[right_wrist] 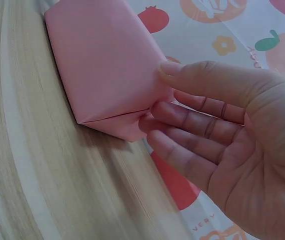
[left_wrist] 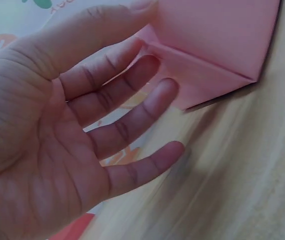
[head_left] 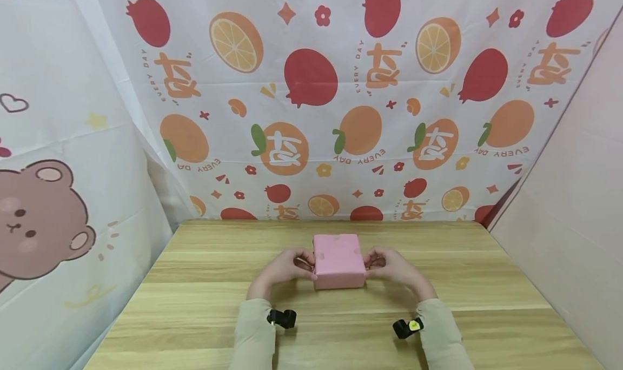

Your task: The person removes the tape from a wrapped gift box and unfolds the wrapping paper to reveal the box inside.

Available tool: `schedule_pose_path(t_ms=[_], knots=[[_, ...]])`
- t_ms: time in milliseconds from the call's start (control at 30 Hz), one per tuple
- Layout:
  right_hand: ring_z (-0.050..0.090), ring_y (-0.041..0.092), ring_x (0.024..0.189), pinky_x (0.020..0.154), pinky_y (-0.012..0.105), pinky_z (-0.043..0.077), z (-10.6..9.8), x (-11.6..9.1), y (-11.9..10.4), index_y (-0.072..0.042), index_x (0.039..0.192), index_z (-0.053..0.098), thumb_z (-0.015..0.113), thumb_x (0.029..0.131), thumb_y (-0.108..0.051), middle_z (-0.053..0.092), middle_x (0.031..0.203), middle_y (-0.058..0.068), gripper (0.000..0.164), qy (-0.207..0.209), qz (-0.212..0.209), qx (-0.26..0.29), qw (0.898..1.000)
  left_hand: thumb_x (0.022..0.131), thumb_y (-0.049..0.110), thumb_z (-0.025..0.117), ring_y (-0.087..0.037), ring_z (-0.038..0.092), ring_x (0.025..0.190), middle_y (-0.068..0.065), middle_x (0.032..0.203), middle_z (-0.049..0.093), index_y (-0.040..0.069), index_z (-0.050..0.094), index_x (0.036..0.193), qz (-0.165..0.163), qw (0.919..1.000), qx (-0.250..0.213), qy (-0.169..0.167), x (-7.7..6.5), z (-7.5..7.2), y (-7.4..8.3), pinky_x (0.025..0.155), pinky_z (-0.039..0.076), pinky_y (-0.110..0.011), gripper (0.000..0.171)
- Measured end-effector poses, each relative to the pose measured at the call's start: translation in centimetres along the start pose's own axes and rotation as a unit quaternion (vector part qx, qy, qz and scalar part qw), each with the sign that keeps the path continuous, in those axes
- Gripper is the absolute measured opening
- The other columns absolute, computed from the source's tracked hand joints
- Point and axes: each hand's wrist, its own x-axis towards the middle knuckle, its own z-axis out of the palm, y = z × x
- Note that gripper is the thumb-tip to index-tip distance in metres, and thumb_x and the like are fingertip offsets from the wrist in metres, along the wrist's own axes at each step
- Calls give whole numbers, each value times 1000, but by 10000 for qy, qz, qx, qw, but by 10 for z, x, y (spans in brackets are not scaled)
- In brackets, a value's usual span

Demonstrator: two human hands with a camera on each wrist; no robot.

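Observation:
A box wrapped in pink paper sits on the wooden table, with folded paper flaps at its sides and small tape-like patches on top. My left hand holds its left side, thumb at the front corner and index fingertip on the side. In the left wrist view, the lower fingers stretch out beside the box. Opposite it, my right hand grips the right side, its thumb on the front edge and fingertips against the folded flap. The box's back is hidden.
The wooden tabletop spreads around the box. A fruit-print cloth hangs behind, and a bear-print cloth hangs at the left. Black camera mounts are strapped over both light sleeves.

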Motion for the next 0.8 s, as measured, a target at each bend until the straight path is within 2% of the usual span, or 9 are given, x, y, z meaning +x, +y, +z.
schedule_pose_path(t_ms=[133,267,400,533,667,800], knots=[[63,16,96,85,22,53,0,1,-3,-4,106,63,77,84,-23,67,105,10,32,-21,-65,-173,9998,80,21,80,-19,62,95,-11,103,67,2,66,101,-163,9996,204,136,0,-2,1,85,48,-28,32],[60,13,91,82,24,50,2,1,-7,-10,102,65,71,89,-27,67,98,4,21,228,132,-610,9978,82,29,78,-19,61,95,-5,99,67,7,66,100,-343,9970,406,565,1,1,6,83,46,-30,31],[60,13,88,80,29,49,7,4,-18,-13,99,65,69,90,-30,66,92,0,20,898,566,-975,9896,83,32,76,-23,63,99,-7,103,68,7,64,107,-435,9916,463,1127,5,6,12,86,51,-35,37],[62,18,95,84,37,52,18,11,-25,-7,107,66,70,90,-34,67,99,4,32,1701,765,-1233,9747,86,35,73,-31,61,113,-14,125,63,5,59,126,-506,9853,532,1541,10,13,14,97,50,-45,52],[61,25,104,90,43,52,30,19,-25,-3,117,64,70,89,-35,67,110,11,43,2182,740,-1291,9645,89,36,70,-40,52,128,-21,144,49,3,46,142,-449,9852,642,1523,15,21,14,106,43,-52,68],[60,28,108,93,47,51,40,23,-22,-4,120,64,69,89,-33,66,114,14,43,2403,666,-1335,9592,86,37,73,-39,42,138,-23,149,43,-1,40,146,-240,9842,955,1469,20,26,11,113,34,-54,78]])
